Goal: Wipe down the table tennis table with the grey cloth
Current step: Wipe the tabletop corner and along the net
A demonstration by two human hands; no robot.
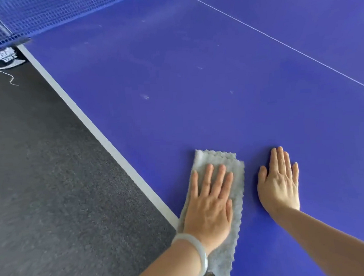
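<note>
We press the flat, straight-fingered left hand point(209, 207) onto the cloth point(217, 199) at the table's point(174, 79) near left edge, gripping nothing, while the right hand point(280, 185) lies flat just beside, likely for bracing.

Cloth point(214, 158): middle hidden under your left hand point(211, 205); near end cut off below.
Net label point(3, 59): lettering too blurred to read.
</note>
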